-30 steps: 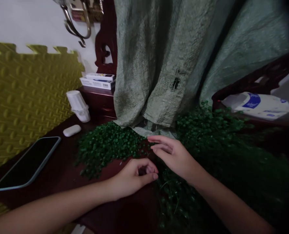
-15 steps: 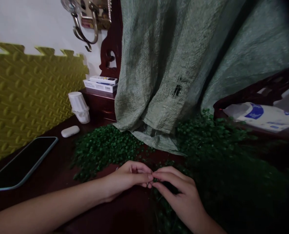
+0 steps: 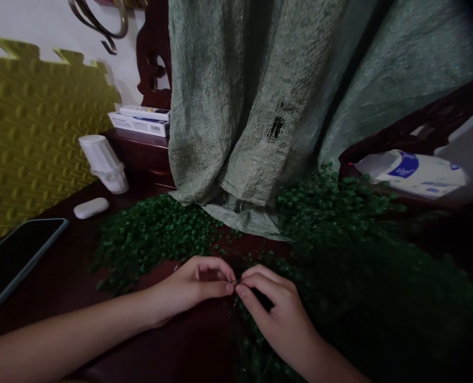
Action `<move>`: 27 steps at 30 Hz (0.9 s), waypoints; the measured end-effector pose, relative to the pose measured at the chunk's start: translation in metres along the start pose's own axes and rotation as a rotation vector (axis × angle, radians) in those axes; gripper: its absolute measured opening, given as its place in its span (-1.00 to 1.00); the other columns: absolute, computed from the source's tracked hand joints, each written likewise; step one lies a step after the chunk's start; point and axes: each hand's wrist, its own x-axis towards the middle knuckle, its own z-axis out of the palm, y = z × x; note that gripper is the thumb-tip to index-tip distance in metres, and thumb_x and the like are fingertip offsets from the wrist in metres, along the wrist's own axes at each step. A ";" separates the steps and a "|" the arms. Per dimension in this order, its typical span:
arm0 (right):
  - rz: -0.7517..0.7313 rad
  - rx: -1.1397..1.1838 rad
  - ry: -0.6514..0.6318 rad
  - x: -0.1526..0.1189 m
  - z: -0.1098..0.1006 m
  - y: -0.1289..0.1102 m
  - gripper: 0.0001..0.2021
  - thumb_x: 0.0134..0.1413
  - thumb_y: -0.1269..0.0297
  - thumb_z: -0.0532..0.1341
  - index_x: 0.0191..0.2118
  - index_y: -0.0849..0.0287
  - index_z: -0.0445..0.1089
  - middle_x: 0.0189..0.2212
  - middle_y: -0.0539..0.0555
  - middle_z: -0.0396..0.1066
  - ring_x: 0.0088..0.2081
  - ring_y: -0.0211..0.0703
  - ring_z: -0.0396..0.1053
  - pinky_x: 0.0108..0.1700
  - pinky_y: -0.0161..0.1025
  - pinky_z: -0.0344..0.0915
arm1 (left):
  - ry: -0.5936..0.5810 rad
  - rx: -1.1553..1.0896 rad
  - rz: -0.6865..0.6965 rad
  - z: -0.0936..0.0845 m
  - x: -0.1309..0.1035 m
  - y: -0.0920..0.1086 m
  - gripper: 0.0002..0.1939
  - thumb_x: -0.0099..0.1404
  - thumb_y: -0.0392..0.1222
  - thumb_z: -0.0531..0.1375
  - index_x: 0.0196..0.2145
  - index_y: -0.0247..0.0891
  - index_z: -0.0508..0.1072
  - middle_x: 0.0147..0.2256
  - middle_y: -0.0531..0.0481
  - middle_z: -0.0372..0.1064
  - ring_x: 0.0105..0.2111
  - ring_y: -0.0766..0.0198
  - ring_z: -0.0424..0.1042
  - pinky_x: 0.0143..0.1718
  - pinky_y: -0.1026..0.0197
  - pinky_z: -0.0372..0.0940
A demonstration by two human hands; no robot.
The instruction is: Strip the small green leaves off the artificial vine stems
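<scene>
Above the dark red table (image 3: 168,351), my left hand (image 3: 198,284) and my right hand (image 3: 278,303) meet fingertip to fingertip. Each is closed in a pinch on a tiny dark green piece (image 3: 236,282), mostly covered by the fingers. Beyond my left hand lies a heap of small, shiny green pieces (image 3: 160,226). A larger, looser mass of green sprigs (image 3: 340,213) spreads behind and to the right of my right hand, its near part lost in shadow.
A grey-green woven sack (image 3: 256,154) hangs down at the back onto the table. On the left are a phone (image 3: 18,260), a white case (image 3: 91,208), stacked white cups (image 3: 104,162) and a thin box (image 3: 140,124) with a remote on it. A tissue pack (image 3: 420,173) lies at right.
The view has shifted, so the whole scene sits farther left and slightly higher. My fingertips are still together, and the green piece between them shows as a thin strip.
</scene>
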 end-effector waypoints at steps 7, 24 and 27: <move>-0.031 -0.053 0.050 -0.003 0.002 -0.001 -0.90 0.07 0.46 0.23 -0.27 0.15 0.34 -0.34 0.03 0.39 -0.34 -0.24 0.36 -0.30 -0.32 0.32 | 0.054 -0.038 -0.015 0.003 -0.001 0.006 -0.83 0.04 -0.20 0.39 -0.41 -0.32 0.53 -0.47 0.05 0.43 -0.42 0.34 0.33 -0.32 0.29 0.18; -0.097 -0.231 0.045 -0.008 0.003 0.001 -0.86 0.23 0.42 0.13 -0.27 0.16 0.43 -0.42 0.04 0.42 -0.38 -0.21 0.36 -0.30 -0.26 0.30 | 0.035 -0.089 -0.014 0.007 -0.003 0.004 -0.71 0.04 -0.26 0.39 -0.27 -0.32 0.44 -0.46 0.11 0.40 -0.43 0.39 0.34 -0.32 0.31 0.18; -0.042 -0.198 0.004 -0.007 0.001 -0.001 -0.82 0.23 0.44 0.08 -0.33 0.17 0.41 -0.44 0.03 0.39 -0.39 -0.22 0.33 -0.31 -0.28 0.28 | 0.037 -0.075 -0.017 0.007 -0.001 0.002 -0.70 0.02 -0.27 0.40 -0.29 -0.32 0.44 -0.45 0.12 0.39 -0.43 0.40 0.33 -0.32 0.31 0.19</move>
